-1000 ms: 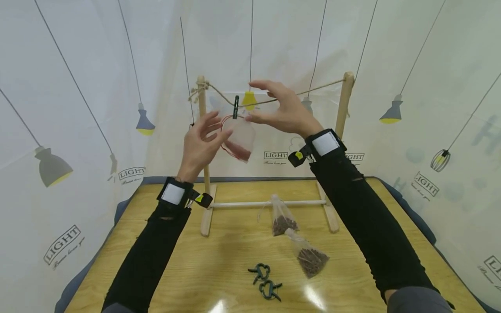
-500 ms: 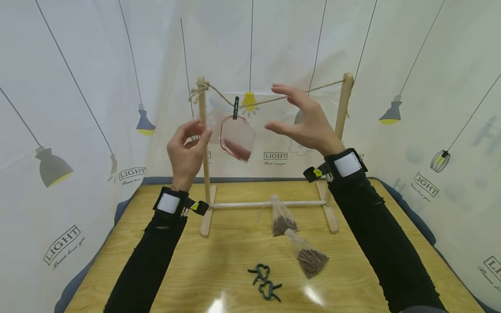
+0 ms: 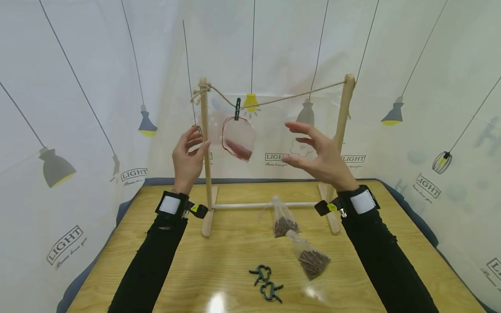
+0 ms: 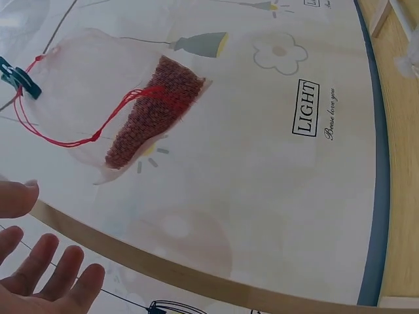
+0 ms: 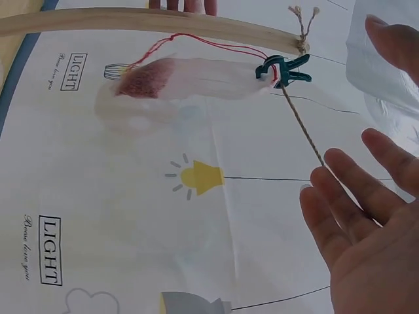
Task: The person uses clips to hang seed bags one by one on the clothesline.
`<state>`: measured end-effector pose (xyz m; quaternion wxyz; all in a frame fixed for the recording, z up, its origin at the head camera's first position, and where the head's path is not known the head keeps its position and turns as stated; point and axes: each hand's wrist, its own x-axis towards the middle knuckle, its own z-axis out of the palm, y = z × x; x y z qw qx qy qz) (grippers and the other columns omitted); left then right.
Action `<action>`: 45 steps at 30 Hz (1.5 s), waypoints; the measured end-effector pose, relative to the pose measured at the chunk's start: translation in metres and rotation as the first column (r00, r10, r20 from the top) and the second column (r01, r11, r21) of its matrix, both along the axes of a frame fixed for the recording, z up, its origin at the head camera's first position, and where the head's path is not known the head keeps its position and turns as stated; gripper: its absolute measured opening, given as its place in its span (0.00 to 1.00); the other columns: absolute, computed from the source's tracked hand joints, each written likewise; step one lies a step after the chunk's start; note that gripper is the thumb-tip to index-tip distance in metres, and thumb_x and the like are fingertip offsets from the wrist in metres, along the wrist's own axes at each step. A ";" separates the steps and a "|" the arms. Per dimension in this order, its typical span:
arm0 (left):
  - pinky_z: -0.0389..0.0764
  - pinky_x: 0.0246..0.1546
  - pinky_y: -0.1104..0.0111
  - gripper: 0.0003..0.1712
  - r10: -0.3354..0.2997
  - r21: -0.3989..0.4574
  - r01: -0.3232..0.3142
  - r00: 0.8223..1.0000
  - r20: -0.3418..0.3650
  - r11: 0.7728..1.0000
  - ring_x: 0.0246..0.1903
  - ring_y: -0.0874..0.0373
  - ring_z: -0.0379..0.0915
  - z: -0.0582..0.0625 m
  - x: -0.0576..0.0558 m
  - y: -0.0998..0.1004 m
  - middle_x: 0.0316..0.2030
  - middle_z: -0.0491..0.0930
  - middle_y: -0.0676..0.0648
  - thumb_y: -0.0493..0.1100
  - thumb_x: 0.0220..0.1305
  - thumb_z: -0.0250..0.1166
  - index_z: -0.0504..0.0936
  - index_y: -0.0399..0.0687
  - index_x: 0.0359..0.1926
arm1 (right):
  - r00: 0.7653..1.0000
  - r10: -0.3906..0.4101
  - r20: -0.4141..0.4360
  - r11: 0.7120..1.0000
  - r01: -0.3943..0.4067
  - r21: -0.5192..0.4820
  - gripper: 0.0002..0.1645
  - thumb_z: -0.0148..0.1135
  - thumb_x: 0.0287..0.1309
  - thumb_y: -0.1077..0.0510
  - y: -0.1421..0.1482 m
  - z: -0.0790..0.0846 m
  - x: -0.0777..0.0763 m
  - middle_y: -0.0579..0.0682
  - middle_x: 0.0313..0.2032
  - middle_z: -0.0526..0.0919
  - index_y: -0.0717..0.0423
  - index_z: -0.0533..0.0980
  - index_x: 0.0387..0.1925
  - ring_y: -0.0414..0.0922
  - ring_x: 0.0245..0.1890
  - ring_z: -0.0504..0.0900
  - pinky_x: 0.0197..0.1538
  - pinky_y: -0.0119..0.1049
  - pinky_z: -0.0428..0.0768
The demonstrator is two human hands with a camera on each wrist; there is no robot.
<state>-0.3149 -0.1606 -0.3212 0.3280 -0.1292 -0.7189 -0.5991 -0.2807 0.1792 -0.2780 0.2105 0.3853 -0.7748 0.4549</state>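
A sheer mesh drawstring bag with red cord and small reddish grains at its bottom hangs from a twine line. One dark green spring clip pinches its top to the line. My left hand, fingers relaxed and holding nothing, is beside the left wooden post. Lower right of the bag, my right hand is spread with thumb and fingers apart, also holding nothing. In the right wrist view the right hand's fingers overlap the twine.
Two sheer bags of dark contents, one farther back and one nearer, lie on the wooden table. Two green spring clips, an upper and a lower, lie near the front. A white bar joins the stand's feet.
Both hands have come away from the hanging bag, the left moving left to the post, the right moving right and down. The bag stays clipped on the line.
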 end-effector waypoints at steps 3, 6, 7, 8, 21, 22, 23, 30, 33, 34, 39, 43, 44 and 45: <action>0.82 0.55 0.63 0.29 0.009 -0.024 -0.009 1.000 0.001 1.000 0.57 0.44 0.78 -0.008 -0.008 -0.005 0.56 0.79 0.35 0.38 0.70 0.68 0.75 0.45 0.70 | 1.000 0.017 0.023 1.000 -0.017 -0.012 0.46 0.75 0.55 0.66 0.004 -0.013 0.005 0.50 0.72 0.71 0.51 0.66 0.74 0.52 0.72 0.69 0.73 0.44 0.72; 0.81 0.50 0.74 0.28 0.013 -0.040 -0.013 1.000 -0.002 0.999 0.56 0.46 0.79 -0.012 -0.011 -0.008 0.55 0.80 0.36 0.40 0.71 0.67 0.75 0.45 0.69 | 0.999 0.029 0.042 1.000 -0.028 -0.012 0.46 0.75 0.56 0.66 0.006 -0.024 0.009 0.50 0.73 0.70 0.53 0.66 0.74 0.49 0.72 0.69 0.73 0.41 0.72; 0.80 0.48 0.77 0.27 0.011 -0.043 -0.011 1.000 -0.003 0.999 0.56 0.46 0.79 -0.014 -0.012 -0.008 0.55 0.80 0.36 0.39 0.71 0.67 0.75 0.45 0.69 | 0.998 0.032 0.052 0.999 -0.031 -0.015 0.46 0.74 0.56 0.66 0.006 -0.027 0.011 0.51 0.73 0.70 0.53 0.66 0.74 0.49 0.72 0.69 0.73 0.40 0.72; 0.79 0.47 0.79 0.27 0.009 -0.047 -0.009 1.000 -0.001 0.999 0.56 0.46 0.79 -0.015 -0.012 -0.009 0.55 0.80 0.36 0.39 0.71 0.66 0.75 0.46 0.69 | 0.998 0.031 0.056 0.999 -0.030 -0.015 0.46 0.74 0.57 0.66 0.007 -0.030 0.012 0.52 0.73 0.70 0.53 0.66 0.74 0.49 0.72 0.69 0.73 0.39 0.72; 0.79 0.42 0.84 0.24 0.008 -0.109 -0.012 0.999 -0.038 0.994 0.53 0.45 0.79 -0.021 -0.021 -0.008 0.56 0.78 0.35 0.38 0.74 0.63 0.76 0.41 0.68 | 0.990 0.004 0.141 1.000 -0.005 0.005 0.46 0.72 0.59 0.66 0.011 -0.062 0.027 0.51 0.73 0.69 0.50 0.64 0.76 0.50 0.73 0.69 0.72 0.40 0.74; 0.79 0.42 0.84 0.24 0.003 -0.111 -0.008 0.999 -0.041 0.994 0.53 0.45 0.79 -0.021 -0.021 -0.008 0.56 0.78 0.35 0.38 0.74 0.63 0.76 0.41 0.68 | 0.989 0.008 0.147 1.000 -0.008 0.003 0.46 0.72 0.59 0.66 0.011 -0.065 0.028 0.52 0.73 0.70 0.51 0.64 0.75 0.50 0.72 0.69 0.71 0.40 0.74; 0.79 0.42 0.84 0.24 0.000 -0.114 -0.005 0.999 -0.044 0.994 0.53 0.45 0.79 -0.021 -0.021 -0.009 0.56 0.78 0.34 0.38 0.74 0.63 0.76 0.41 0.68 | 0.988 0.007 0.154 1.000 -0.008 0.004 0.46 0.73 0.59 0.66 0.010 -0.067 0.029 0.52 0.73 0.70 0.50 0.64 0.75 0.50 0.72 0.69 0.71 0.40 0.75; 0.81 0.44 0.77 0.22 -0.006 -0.140 -0.002 0.998 -0.062 0.990 0.52 0.44 0.80 -0.023 -0.024 -0.012 0.53 0.79 0.33 0.36 0.73 0.63 0.76 0.39 0.66 | 0.982 0.009 0.188 0.999 -0.017 0.040 0.46 0.74 0.58 0.63 0.005 -0.084 0.040 0.49 0.70 0.73 0.50 0.64 0.75 0.51 0.70 0.72 0.69 0.43 0.77; 0.80 0.44 0.75 0.22 0.002 -0.152 -0.015 0.997 -0.081 0.988 0.52 0.39 0.80 -0.024 -0.027 -0.011 0.53 0.79 0.31 0.33 0.73 0.62 0.76 0.36 0.65 | 0.982 0.004 0.187 0.998 -0.015 0.060 0.46 0.76 0.57 0.62 0.003 -0.093 0.044 0.49 0.69 0.75 0.52 0.65 0.74 0.52 0.68 0.74 0.66 0.47 0.80; 0.80 0.43 0.75 0.22 0.004 -0.152 -0.017 0.996 -0.087 0.988 0.51 0.38 0.80 -0.025 -0.027 -0.010 0.53 0.78 0.30 0.33 0.73 0.62 0.75 0.34 0.65 | 0.983 -0.001 0.183 0.998 -0.012 0.069 0.45 0.76 0.57 0.62 0.003 -0.096 0.045 0.49 0.68 0.76 0.53 0.66 0.74 0.52 0.67 0.75 0.64 0.49 0.81; 0.78 0.42 0.75 0.22 0.006 -0.151 -0.020 0.995 -0.095 0.988 0.51 0.35 0.79 -0.025 -0.028 -0.009 0.52 0.78 0.28 0.31 0.72 0.61 0.74 0.31 0.64 | 0.980 0.007 0.201 0.993 -0.030 0.110 0.43 0.75 0.59 0.60 0.002 -0.113 0.053 0.55 0.67 0.77 0.51 0.67 0.73 0.54 0.63 0.78 0.60 0.47 0.84; 0.79 0.42 0.74 0.21 -0.001 -0.159 -0.012 0.997 -0.079 0.987 0.50 0.40 0.80 -0.026 -0.028 -0.011 0.52 0.79 0.32 0.33 0.73 0.62 0.75 0.36 0.64 | 0.970 0.039 0.240 0.988 -0.074 0.138 0.41 0.72 0.63 0.59 0.002 -0.128 0.062 0.56 0.67 0.77 0.47 0.66 0.74 0.53 0.62 0.79 0.59 0.44 0.84; 0.80 0.43 0.73 0.21 -0.004 -0.162 -0.008 0.997 -0.076 0.987 0.50 0.42 0.80 -0.026 -0.028 -0.011 0.52 0.80 0.33 0.34 0.73 0.62 0.76 0.37 0.64 | 0.967 0.043 0.250 0.986 -0.081 0.143 0.40 0.72 0.63 0.58 0.002 -0.131 0.064 0.56 0.66 0.78 0.46 0.66 0.74 0.51 0.61 0.80 0.59 0.44 0.84; 0.81 0.43 0.72 0.21 -0.009 -0.163 -0.003 0.997 -0.073 0.987 0.50 0.43 0.80 -0.026 -0.027 -0.012 0.52 0.80 0.34 0.35 0.73 0.62 0.76 0.38 0.64 | 0.965 0.045 0.260 0.985 -0.086 0.147 0.40 0.72 0.64 0.57 0.002 -0.135 0.066 0.55 0.65 0.78 0.46 0.67 0.74 0.50 0.60 0.81 0.58 0.44 0.84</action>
